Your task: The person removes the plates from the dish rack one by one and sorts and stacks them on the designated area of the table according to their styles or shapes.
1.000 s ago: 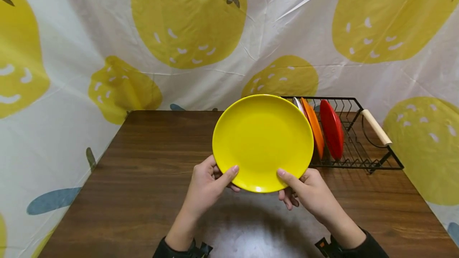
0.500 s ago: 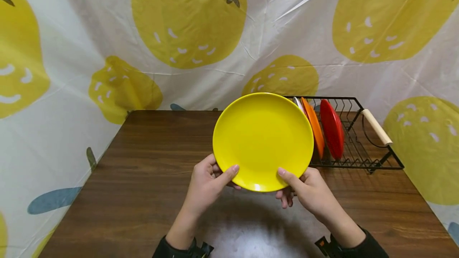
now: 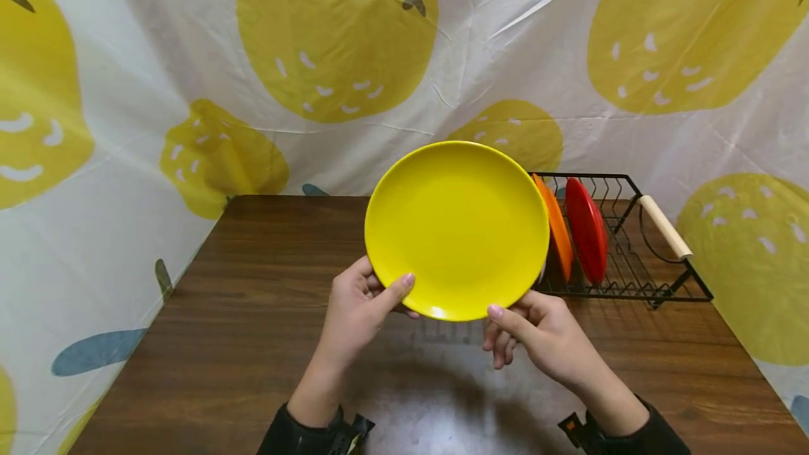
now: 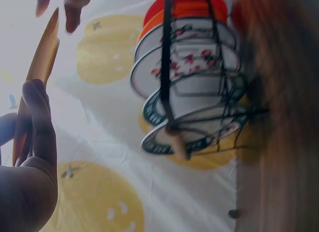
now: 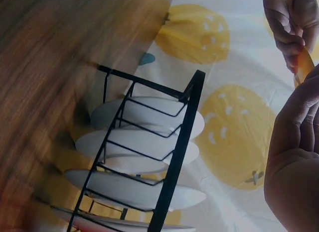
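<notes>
A round yellow plate (image 3: 456, 230) is held up above the table, tilted with its face toward the head camera. My left hand (image 3: 354, 311) grips its lower left rim, thumb on the face and fingers behind. In the left wrist view the plate (image 4: 44, 53) shows edge-on beside that hand's fingers. My right hand (image 3: 543, 332) is at the lower right rim, its thumb tip at the very edge and its other fingers loosely bent below. The left wrist view shows right-hand fingers (image 4: 73, 13) spread on both sides of the plate's edge, seemingly apart from it.
A black wire dish rack (image 3: 638, 293) with a wooden handle (image 3: 663, 225) stands at the right back of the wooden table (image 3: 253, 343). It holds an orange plate (image 3: 556, 230), a red plate (image 3: 586, 230) and several patterned white plates (image 4: 187, 62). A lemon-print cloth (image 3: 354, 76) hangs behind.
The yellow plate has risen and shifted slightly left with my left hand. My right thumb has slid off the plate's face to its rim, and the right fingers have loosened.
</notes>
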The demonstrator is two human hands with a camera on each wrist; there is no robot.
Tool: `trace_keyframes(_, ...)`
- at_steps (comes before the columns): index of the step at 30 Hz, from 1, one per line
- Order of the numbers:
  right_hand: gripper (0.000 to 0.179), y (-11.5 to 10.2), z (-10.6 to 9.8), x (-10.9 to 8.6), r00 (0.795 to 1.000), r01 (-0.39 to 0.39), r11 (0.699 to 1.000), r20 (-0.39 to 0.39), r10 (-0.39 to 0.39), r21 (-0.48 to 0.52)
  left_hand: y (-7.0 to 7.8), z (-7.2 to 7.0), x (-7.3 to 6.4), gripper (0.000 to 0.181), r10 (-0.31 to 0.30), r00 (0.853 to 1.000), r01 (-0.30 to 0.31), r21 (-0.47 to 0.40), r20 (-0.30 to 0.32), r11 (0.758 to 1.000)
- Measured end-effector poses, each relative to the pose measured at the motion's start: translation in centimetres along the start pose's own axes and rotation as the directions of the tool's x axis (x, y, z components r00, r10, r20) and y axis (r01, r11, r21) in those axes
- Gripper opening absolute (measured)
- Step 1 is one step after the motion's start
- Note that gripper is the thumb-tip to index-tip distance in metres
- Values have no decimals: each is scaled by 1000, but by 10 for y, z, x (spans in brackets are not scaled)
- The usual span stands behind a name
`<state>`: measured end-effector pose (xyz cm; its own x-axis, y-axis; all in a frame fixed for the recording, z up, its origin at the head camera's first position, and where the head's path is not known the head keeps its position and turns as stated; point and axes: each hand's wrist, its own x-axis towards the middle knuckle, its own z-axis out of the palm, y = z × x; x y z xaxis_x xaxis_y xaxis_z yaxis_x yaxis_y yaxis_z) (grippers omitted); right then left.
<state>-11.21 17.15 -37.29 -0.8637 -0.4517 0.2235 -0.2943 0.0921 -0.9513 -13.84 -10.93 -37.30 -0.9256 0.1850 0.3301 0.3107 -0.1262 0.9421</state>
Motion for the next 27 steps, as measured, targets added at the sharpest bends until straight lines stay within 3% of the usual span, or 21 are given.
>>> trace_keyframes(6, 24, -7, -7, -1, 997, 15, 998, -68, -20, -60, 11, -20, 14, 30, 19, 991, -19, -1, -131, 1000)
trace_keyframes(13, 26, -9, -12, -4, 995, -14, 996, -99, 5, -84, 18, -52, 27, 25, 62, 953, -79, -46, -296, 996)
trace_keyframes(19, 26, -5, -14, -6, 993, -9, 996, -115, -2, -94, 17, -86, 35, 27, 73, 900, -125, -92, -430, 988)
trace_keyframes(27, 26, -1, -16, -9, 991, -15, 992, -135, -1, -121, 3, -133, 39, 40, -35, 809, -97, -192, -587, 976)
